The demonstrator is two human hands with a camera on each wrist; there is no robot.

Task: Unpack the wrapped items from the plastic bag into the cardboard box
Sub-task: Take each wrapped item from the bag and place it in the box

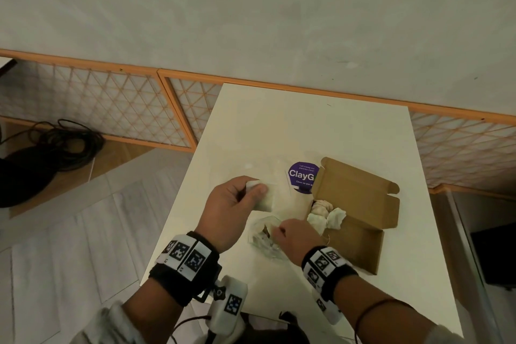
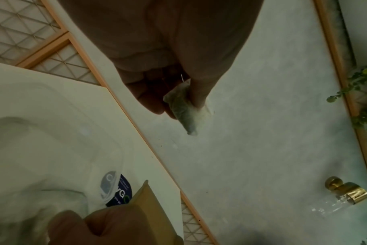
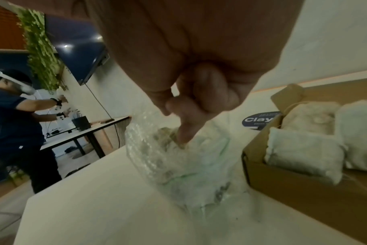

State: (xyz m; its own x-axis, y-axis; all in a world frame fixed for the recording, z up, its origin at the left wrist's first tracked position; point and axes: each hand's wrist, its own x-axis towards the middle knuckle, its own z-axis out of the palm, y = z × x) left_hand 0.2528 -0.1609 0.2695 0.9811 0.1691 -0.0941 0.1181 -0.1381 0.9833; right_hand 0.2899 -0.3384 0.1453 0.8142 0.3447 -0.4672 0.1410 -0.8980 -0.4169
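My left hand (image 1: 252,193) is raised over the white table (image 1: 307,126) and pinches a small white wrapped item (image 1: 265,200) between thumb and fingers; the left wrist view shows that wrapped item (image 2: 185,109) hanging from the fingertips. A crumpled clear plastic bag (image 1: 264,237) lies on the table beside the open cardboard box (image 1: 360,198). My right hand (image 1: 277,232) sits at the bag's mouth with its fingers curled on the plastic. In the right wrist view one finger pokes into the bag (image 3: 189,165). Several wrapped items (image 1: 326,213) lie in the box.
A purple round sticker (image 1: 301,176) lies on the table, partly under the box flap. The box (image 3: 304,190) stands right of the bag. Black cables (image 1: 64,145) lie on the floor to the left. Another person (image 3: 15,119) works at a far table.
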